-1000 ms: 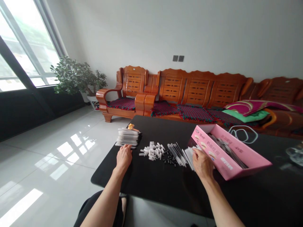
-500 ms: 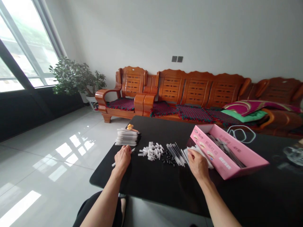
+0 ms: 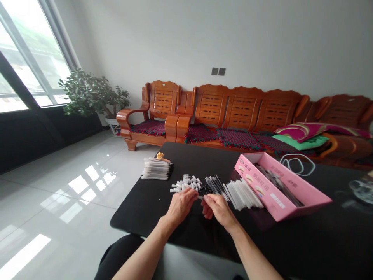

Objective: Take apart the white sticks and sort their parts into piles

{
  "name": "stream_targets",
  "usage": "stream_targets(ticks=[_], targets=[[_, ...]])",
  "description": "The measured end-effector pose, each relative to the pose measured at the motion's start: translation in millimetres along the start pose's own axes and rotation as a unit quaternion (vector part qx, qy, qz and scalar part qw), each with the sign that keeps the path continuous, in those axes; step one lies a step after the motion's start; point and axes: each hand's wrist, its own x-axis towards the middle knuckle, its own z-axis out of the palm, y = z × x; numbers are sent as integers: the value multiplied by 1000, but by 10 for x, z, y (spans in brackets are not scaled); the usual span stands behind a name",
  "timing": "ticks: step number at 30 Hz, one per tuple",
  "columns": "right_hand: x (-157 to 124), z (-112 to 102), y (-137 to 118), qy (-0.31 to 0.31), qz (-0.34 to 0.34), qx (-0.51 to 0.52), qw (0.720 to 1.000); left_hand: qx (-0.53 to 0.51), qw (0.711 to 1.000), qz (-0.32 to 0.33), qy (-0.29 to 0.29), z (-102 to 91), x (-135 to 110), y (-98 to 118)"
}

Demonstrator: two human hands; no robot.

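My left hand (image 3: 181, 204) and my right hand (image 3: 218, 208) meet over the near middle of the black table (image 3: 186, 229). Their fingertips pinch a thin white tube (image 3: 199, 197) between them. Just beyond the hands lie a heap of short white caps (image 3: 186, 183), a scatter of small black bits (image 3: 207, 189), a fan of thin dark refills (image 3: 216, 185) and a row of white tubes (image 3: 242, 193). A stack of finished white pens (image 3: 156, 170) sits at the table's far left.
An open pink box (image 3: 291, 192) holding dark sticks lies to the right. A white cord loop (image 3: 298, 163) is behind it. Wooden sofas (image 3: 233, 112) with cushions line the wall, with a potted plant (image 3: 93, 95) by the window.
My left hand left the pen stack and moved right. My right hand drew back from the white tubes with one tube. Both hands now meet at the middle.
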Motion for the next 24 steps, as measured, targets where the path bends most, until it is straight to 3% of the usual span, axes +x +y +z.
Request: stream_targets(ticks=[3,6,10,12,15,18,21,24], targets=[[-12,23,90,1,18,28,999,-30,1000,3,4,23,4,24],[-21,26,165,16,47,88,995,-82,995,-14,54,31,25,22],[-21,18,175,54,45,137,988,-149,973,-125,127,76,67,-29],[-17,10,162,54,33,145,987,-245,946,-192,91,130,91,-60],[-12,1,157,29,23,130,991,-427,868,-251,29,220,116,-82],[-12,9,167,19,22,112,993,-533,802,-270,30,273,119,-80],[-16,27,170,23,36,117,992,-575,770,-276,30,279,107,-88],[-20,42,163,20,49,117,992,-591,760,-268,30,263,90,-104]])
